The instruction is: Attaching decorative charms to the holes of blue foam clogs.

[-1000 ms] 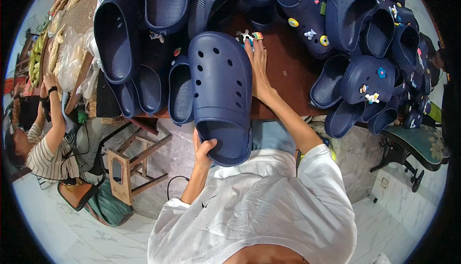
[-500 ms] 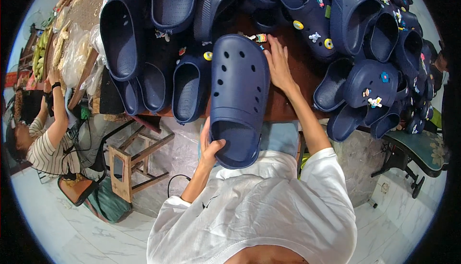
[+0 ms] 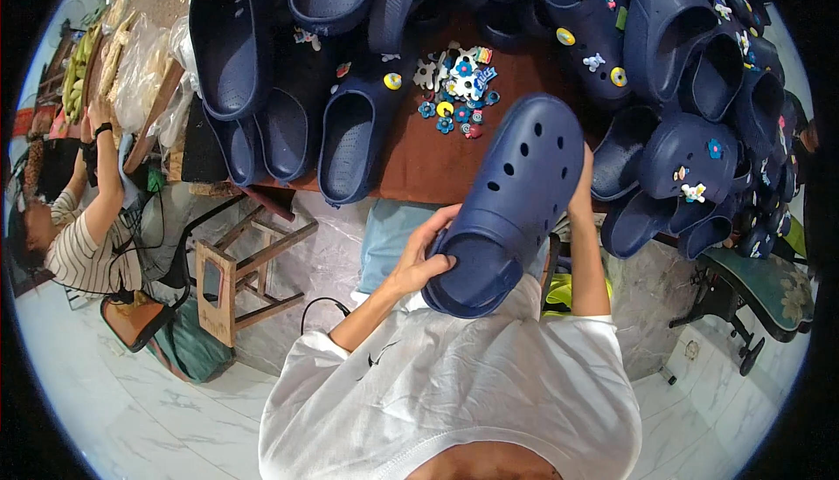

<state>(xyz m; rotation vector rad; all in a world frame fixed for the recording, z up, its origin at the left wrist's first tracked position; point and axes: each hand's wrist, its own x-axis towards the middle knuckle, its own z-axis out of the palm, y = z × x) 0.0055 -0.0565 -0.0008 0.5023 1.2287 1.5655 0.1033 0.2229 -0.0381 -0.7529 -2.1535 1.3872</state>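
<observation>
A navy blue clog (image 3: 524, 183) with holes across its toe is tilted at the near edge of the table, toe pointing away to the right. No charms show on its upper. My left hand (image 3: 424, 257) grips its heel end, the thumb inside the opening. At the clog's right side is my right hand (image 3: 586, 179). Most of that hand is behind the clog, and its fingers are hidden. Past the clog's toe lies a pile of small colourful shoe charms (image 3: 463, 87), with flower, smiley and white animal-like shapes.
Navy clogs (image 3: 348, 144) line the table's left and back. More clogs with charms (image 3: 686, 157) are heaped at the right. The table (image 3: 411, 170) is reddish brown. A wooden stool (image 3: 232, 279) stands left, near another person (image 3: 92, 235) in stripes. A dark green chair (image 3: 760, 296) is at right.
The clog has moved right and nearer to me, tilting rightward, and the charm pile now shows. My right hand has left the tabletop by the charms and come behind the clog's right side.
</observation>
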